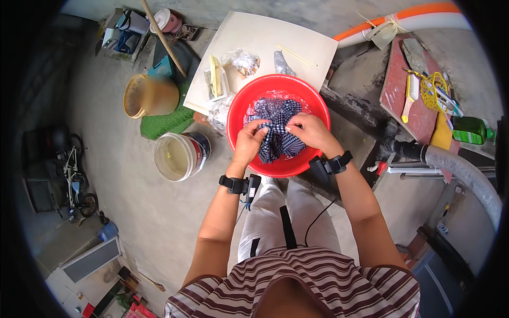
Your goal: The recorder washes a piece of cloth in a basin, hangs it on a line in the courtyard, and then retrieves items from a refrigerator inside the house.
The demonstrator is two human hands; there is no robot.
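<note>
A red plastic basin holds a dark blue and white checked cloth in water, just in front of me. My left hand grips the cloth at its left side, thumb and fingers pinched on it. My right hand pinches the same cloth a little to the right, fingers curled over it. Both hands are inside the basin's rim, and the parts of the cloth under my fingers are hidden.
A white board behind the basin bears plastic bags and sticks. Buckets stand left, near a green mat. A red board with a brush and green bottle lies right, above a grey hose.
</note>
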